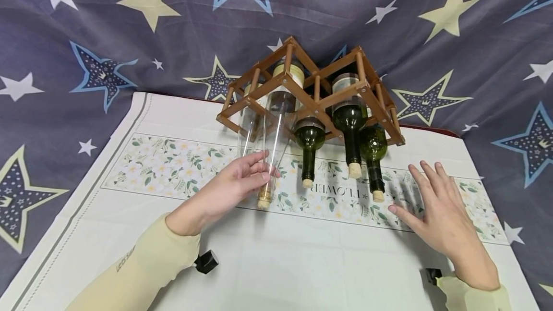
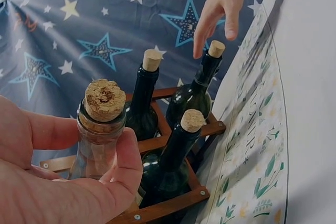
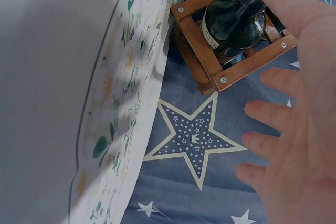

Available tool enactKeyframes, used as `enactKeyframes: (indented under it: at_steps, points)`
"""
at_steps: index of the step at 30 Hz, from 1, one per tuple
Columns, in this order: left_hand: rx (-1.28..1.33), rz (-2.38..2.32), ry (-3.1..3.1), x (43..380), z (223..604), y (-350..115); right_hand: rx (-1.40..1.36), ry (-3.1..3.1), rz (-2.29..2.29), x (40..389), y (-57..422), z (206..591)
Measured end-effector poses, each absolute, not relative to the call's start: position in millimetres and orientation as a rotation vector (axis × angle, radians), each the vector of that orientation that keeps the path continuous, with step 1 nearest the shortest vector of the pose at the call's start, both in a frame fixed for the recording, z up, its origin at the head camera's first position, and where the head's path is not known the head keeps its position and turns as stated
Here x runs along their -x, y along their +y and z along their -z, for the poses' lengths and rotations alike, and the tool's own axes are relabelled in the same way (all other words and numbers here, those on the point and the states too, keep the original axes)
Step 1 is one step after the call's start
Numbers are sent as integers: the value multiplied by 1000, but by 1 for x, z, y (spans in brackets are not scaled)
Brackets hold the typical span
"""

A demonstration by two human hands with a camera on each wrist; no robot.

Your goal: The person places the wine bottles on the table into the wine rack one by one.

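Note:
My left hand (image 1: 229, 188) holds a clear glass bottle (image 1: 278, 133) by its neck, thumb on one side and fingers on the other. A cork (image 2: 105, 99) plugs its mouth in the left wrist view. The bottle's label end sits inside a wooden wine rack (image 1: 317, 111), its neck pointing toward me. Fingers spread and holding nothing, my right hand (image 1: 445, 215) hovers right of the rack. Nearest to it is a corked green bottle (image 1: 374, 147); two more green bottles, an upper one (image 1: 349, 119) and a lower one (image 1: 309, 139), lie in the rack.
A second clear bottle (image 1: 249, 131) lies in the rack's left side, partly behind the left hand. Under the rack, a flowered runner band (image 1: 168, 167) crosses the white tablecloth (image 1: 281, 263). A dark star-patterned curtain (image 1: 181, 37) hangs close behind.

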State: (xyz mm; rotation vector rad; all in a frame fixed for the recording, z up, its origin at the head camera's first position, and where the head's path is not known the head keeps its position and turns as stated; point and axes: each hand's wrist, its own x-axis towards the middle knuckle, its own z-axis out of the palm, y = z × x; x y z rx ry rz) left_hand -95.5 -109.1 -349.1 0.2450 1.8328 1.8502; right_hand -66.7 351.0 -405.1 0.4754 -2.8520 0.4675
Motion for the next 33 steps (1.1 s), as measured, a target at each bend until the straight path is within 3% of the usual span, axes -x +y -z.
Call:
enactKeyframes:
  at_steps: [33]
  points:
    - [-222,-1917,1816,116,345,-103,-464,-2873,-450,66,351,407]
